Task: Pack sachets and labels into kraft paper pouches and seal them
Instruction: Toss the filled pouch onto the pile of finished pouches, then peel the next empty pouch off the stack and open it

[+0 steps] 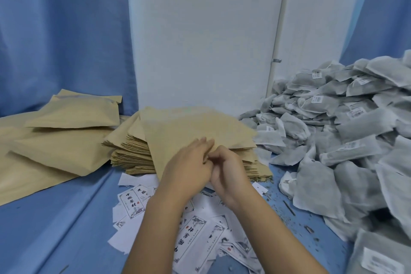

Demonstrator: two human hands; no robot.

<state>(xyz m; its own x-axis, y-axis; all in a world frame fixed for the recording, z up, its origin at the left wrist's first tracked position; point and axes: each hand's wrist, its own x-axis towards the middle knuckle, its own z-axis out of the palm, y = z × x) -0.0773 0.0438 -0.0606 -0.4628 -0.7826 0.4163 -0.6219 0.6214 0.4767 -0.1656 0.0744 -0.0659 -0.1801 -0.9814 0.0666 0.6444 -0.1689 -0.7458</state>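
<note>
Both hands meet at the near edge of the top kraft pouch (195,127). The left hand (189,169) presses it with rather straight fingers, and the right hand (229,173) pinches the edge with curled fingers. Labels (195,236) lie under the wrists, and sachets (333,129) are piled right of the right hand.

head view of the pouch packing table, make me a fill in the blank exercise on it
The left hand and right hand meet on the top kraft pouch of the stack, which sits ____ the loose pouches and the grey sachets.
The sachets are heaped on the person's ____ side.
The printed labels lie on the ____ cloth under the forearms.
Missing words: between; right; blue.
</note>
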